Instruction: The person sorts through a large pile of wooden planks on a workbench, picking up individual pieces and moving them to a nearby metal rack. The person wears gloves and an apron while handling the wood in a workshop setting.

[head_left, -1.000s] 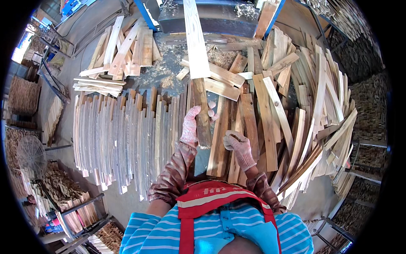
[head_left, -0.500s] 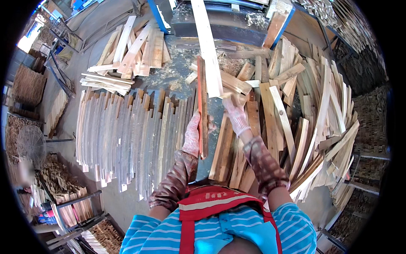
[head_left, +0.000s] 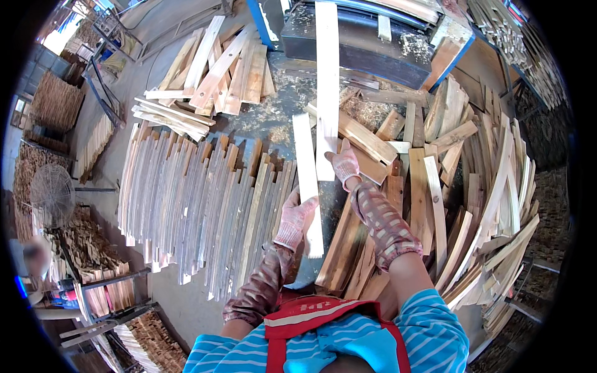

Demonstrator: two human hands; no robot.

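Observation:
My gloved left hand (head_left: 296,217) is closed round a pale wooden board (head_left: 306,174), held lengthwise with its broad face up. The fingers wrap its edge near the lower end. To its right, my gloved right hand (head_left: 344,165) grips the near end of a longer pale plank (head_left: 327,74), which stretches away toward the dark machine (head_left: 354,50). The two pieces lie side by side with a narrow gap. Left of my left hand stands a long row of narrow boards (head_left: 211,211) on edge. Loose brown boards (head_left: 348,248) lie right of my hands.
A pile of loose planks (head_left: 217,68) lies at the far left. Many offcuts and boards (head_left: 479,193) are heaped on the right. Sawdust (head_left: 360,102) covers part of the dark table. A round fan (head_left: 53,196) stands at the left beside stacked wood (head_left: 93,248).
The board in my left hand has turned from its orange edge to its pale broad face. My right hand has drawn the long plank nearer. The view has shifted slightly.

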